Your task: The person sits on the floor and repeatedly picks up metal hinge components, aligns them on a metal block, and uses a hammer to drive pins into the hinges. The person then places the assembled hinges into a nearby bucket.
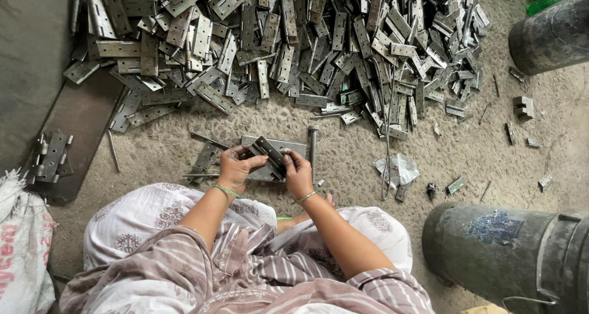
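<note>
The person sat cross-legged on the rough concrete floor, both hands working one metal hinge held just above a flat steel plate that lay in front of the knees. The left hand had its fingers curled shut around the hinge's lower left end, thumb pressed on top; the right hand pinched the other end near the knuckle, fingertips closed tight on the leaf. The hinge sat tilted, between the two hands, near the plate but whether it touched the plate could not be told.

By its look the hinge was stiff stamped steel — light enough for a fingertip grip, yet hard-edged and probably slick with oil or dust, so it was best taken by the flat leaves, away from the folding joint where skin could get nipped. A steel pin lay upright just beside the right hand.

Beyond the hands a broad heap of hinges spread across the floor. A dark metal drum stood at the right, a white sack at the left — and a few assembled hinges rested on a dark slab.
</note>
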Action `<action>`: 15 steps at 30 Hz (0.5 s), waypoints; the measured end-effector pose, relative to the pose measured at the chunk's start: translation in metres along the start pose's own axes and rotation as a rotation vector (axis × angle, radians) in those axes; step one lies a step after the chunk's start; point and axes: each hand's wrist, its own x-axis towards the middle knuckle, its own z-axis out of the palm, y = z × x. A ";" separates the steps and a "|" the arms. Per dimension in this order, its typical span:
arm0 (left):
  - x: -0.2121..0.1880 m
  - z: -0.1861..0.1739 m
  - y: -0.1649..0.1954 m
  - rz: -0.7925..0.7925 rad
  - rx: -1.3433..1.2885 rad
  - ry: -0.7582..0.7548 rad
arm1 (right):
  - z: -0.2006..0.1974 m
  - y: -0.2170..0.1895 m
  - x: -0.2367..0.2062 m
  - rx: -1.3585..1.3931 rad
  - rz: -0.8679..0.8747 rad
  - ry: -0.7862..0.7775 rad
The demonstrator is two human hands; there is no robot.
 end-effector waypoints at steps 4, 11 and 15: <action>0.001 -0.001 -0.005 0.012 0.017 0.014 | -0.004 0.031 0.009 0.043 0.039 0.031; -0.003 0.002 -0.009 -0.043 0.002 0.022 | -0.009 0.034 0.021 0.279 0.078 -0.135; -0.001 -0.002 0.006 -0.053 -0.030 0.061 | -0.026 0.015 0.028 -0.119 -0.025 -0.146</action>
